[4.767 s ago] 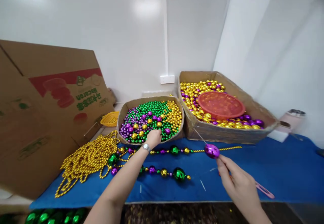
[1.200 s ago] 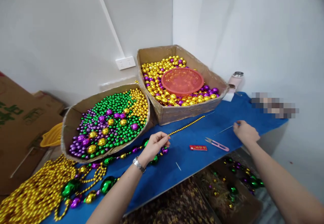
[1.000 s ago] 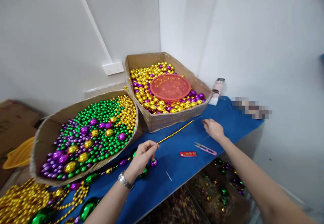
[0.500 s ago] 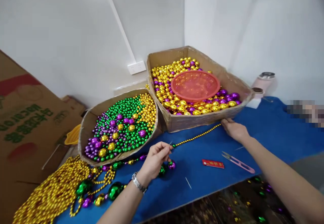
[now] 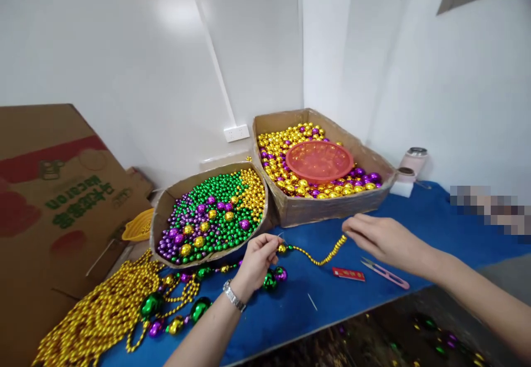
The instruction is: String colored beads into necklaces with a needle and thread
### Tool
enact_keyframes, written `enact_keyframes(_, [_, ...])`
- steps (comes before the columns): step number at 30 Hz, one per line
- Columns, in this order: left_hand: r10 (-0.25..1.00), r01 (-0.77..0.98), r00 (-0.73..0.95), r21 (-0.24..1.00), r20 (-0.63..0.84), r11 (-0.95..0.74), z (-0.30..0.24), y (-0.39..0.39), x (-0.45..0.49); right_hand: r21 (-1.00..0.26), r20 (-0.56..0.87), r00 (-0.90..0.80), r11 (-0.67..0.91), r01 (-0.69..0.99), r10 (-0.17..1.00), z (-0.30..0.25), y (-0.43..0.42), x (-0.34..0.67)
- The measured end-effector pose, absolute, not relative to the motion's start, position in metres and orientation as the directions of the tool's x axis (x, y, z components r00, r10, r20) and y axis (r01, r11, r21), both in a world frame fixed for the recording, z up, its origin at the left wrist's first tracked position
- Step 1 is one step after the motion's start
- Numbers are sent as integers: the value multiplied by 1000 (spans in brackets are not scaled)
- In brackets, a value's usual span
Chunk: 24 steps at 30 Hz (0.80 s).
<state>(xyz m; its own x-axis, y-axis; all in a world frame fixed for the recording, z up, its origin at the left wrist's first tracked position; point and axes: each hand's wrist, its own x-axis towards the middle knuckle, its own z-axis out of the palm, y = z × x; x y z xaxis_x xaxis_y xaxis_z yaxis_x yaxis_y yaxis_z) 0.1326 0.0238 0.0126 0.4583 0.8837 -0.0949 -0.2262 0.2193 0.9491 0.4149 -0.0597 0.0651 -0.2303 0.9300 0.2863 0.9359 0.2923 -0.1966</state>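
Note:
My left hand [image 5: 256, 258], with a watch on its wrist, pinches the bead strand [image 5: 315, 257] just in front of the box of green, purple and gold beads [image 5: 211, 215]. My right hand [image 5: 379, 237] pinches the other end of the small gold beads, so the strand sags in a shallow curve between the two hands above the blue cloth [image 5: 431, 229]. Larger green and purple balls [image 5: 274, 277] of the same strand lie under my left hand.
A second box [image 5: 327, 208] of gold and purple balls with an orange basket [image 5: 318, 160] stands behind. Pink snips [image 5: 385, 273], a red packet [image 5: 348, 274] and a needle [image 5: 312, 301] lie on the cloth. Gold bead strings [image 5: 103, 312] are piled at left beside cardboard [image 5: 53, 201]. A pink bottle [image 5: 412, 162] stands at right.
My right hand has come in from the far right and moved toward my left hand, so the formerly straight gold strand now hangs slack. The camera has shifted.

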Motion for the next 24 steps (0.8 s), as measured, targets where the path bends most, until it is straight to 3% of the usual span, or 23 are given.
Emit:
enact_keyframes(3, [896,-165,443,979,-39,124,20,21,133,-258,223,-408,457,851,885,87,-70,377])
enact_keyframes(8, [891,-2,451,999,48,-53,30,14,134,-256,224,-541,585,770,811,100,-67,324])
enact_keyframes(16, [816,68,540,956,206,-286,40,5,128,-196,203,-404,441,876,892,90,-37,298])
enact_keyframes(24, [834,29,538,985,126,-167,29,4,118,-160,192,-331,363,918,924,81,-33,299])
